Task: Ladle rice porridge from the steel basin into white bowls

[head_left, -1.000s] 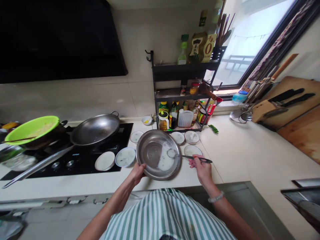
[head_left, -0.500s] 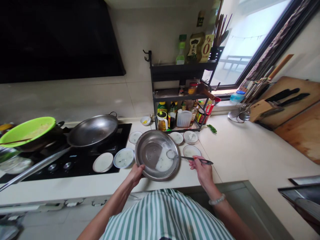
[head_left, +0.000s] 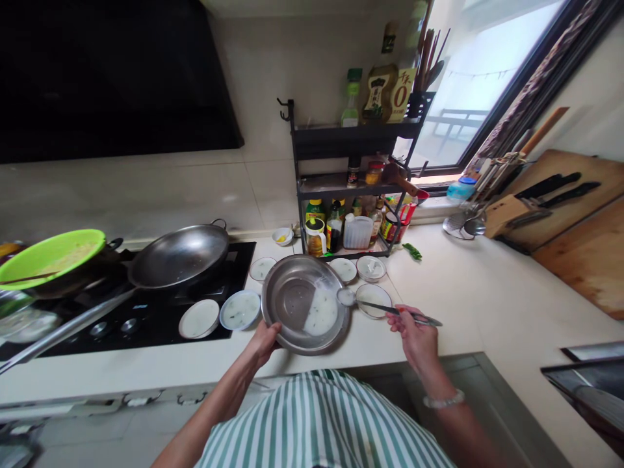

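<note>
My left hand grips the near left rim of a steel basin, thumb on the inside. The basin leans to the right, and a shallow pool of whitish liquid with dark green flecks lies in its right part. In my right hand is the dark handle of a ladle. Its bowl, with pale liquid in it, is over the basin's right rim. Just right of the basin stands a small bowl of similar liquid, with the ladle's handle crossing above it.
Several more bowls ring the basin, among them a blue-rimmed bowl and a white bowl at the stove's edge. A wok and a green colander sit on the left. Behind is a black spice rack; cutting boards lean at right.
My right hand has drawn the ladle to the right and up, from the liquid inside the basin to its right rim. My left hand keeps its hold on the basin.
</note>
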A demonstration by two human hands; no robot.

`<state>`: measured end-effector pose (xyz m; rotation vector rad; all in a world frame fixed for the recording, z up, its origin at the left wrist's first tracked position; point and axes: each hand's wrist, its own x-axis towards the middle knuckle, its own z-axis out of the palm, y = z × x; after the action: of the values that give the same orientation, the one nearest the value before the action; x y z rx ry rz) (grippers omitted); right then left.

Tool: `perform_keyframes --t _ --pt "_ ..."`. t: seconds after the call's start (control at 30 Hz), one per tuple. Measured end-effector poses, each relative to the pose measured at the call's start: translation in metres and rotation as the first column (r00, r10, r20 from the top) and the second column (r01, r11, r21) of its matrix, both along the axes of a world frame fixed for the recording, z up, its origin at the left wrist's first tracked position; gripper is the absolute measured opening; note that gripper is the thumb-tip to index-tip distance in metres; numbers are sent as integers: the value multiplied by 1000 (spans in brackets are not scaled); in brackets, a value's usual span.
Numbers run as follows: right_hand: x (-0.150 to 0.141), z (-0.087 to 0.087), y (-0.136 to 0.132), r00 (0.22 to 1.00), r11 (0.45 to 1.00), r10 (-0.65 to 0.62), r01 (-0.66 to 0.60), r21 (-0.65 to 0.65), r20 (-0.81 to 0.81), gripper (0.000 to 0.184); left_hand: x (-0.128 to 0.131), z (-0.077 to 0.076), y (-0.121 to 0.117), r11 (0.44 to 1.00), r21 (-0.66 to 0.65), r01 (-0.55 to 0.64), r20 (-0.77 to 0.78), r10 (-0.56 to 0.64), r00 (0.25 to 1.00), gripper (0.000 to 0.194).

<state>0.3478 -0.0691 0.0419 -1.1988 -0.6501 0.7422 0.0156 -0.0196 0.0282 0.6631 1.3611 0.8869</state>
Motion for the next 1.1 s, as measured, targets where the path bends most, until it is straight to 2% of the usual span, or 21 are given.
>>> perform_keyframes --t 0.17,0.3,0.5,0.63,0.73,0.83,0.9,1.0,1.03,1.1 --pt "27 3 -10 990 993 -121 120 23 66 35 -1 -1 0 1000 3 -14 21 14 1000 33" --pt "38 0 -20 958 991 -135 132 28 251 34 0 1 0 999 -15 -44 19 44 999 33" --pt "33 12 -38 801 998 -63 32 61 595 22 0 2 0 999 -26 -37 17 38 999 30" --pt "34 23 -47 710 983 -55 -86 164 702 17 -1 -2 1 999 -19 -45 11 45 999 34" --pt "38 21 -52 669 963 -34 -177 203 743 19 -2 -3 1 999 -18 -38 15 39 999 32" --pt "39 11 -52 702 978 -1 -149 149 712 18 -2 -3 1 999 -23 -47 9 47 999 30" --pt "38 3 -48 799 995 -50 -8 95 599 19 -2 -1 0 999 -27 -42 11 42 999 29" --pt "31 -6 -37 930 975 -223 219 47 293 24 -1 1 0 999 -31 -33 21 34 999 32" --pt "27 -8 -34 948 969 -246 242 44 200 26 -1 2 0 999 -30 -31 25 32 999 33" --pt "18 -9 -27 974 979 -202 198 51 106 29 -1 3 0 999 -30 -27 28 28 999 34"
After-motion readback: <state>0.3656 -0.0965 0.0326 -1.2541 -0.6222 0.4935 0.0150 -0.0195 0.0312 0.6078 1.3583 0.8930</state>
